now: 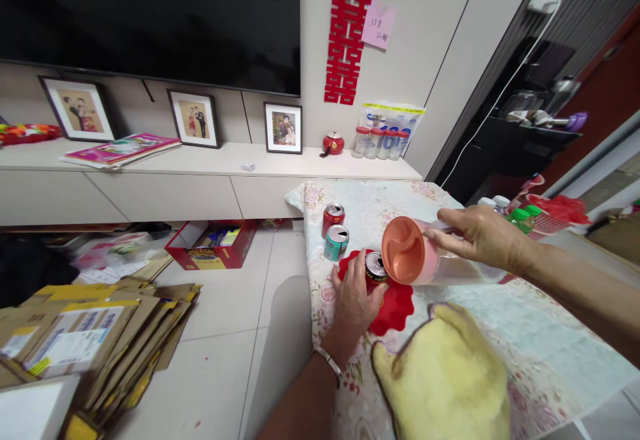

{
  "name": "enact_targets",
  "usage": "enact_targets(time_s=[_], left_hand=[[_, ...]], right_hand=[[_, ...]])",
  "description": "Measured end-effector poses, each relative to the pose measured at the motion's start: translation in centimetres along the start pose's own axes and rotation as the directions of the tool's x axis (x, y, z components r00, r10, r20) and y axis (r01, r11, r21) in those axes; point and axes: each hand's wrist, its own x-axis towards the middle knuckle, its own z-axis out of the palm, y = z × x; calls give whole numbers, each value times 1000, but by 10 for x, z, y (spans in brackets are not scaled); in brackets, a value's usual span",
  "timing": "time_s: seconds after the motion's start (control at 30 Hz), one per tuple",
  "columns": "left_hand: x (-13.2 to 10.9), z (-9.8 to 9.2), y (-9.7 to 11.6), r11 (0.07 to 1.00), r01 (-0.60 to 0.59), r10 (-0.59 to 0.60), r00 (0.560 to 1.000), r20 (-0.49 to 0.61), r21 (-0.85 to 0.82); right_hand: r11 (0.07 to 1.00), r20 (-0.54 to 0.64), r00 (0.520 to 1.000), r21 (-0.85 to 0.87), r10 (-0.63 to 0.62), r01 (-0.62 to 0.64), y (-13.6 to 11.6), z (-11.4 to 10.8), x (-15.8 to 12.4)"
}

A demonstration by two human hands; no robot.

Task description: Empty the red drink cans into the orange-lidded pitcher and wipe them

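My left hand is closed around a dark-topped drink can, which stands open on a red scalloped plate. My right hand grips a clear plastic pitcher with a coral lid. The pitcher is tipped almost level, its lid right beside the can's top. Whether any liquid is flowing, I cannot tell. Behind the plate stand a teal can and a red can, both opened. Near my wrists lies a yellow plush thing on the flowered tablecloth.
At the table's right stand green-capped bottles and a pink basket. A white cabinet with framed photos and red-lidded jars runs behind. On the floor lie flattened cardboard boxes and a red box.
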Motion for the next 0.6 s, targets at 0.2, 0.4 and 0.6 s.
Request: enact_targets(time_s=[0.2, 0.4, 0.6], left_hand=[[1, 0, 0, 1000, -15, 16, 1000, -13, 15], [2, 0, -1, 1000, -9, 9, 1000, -11, 20], [0, 2, -2, 999, -19, 20, 999, -26, 32]], right_hand=[[1000, 8, 1000, -11, 9, -9, 0, 1, -1], [1000, 13, 1000, -2, 12, -12, 0, 0, 0], [1000, 14, 1000, 5, 17, -18, 0, 1, 0]])
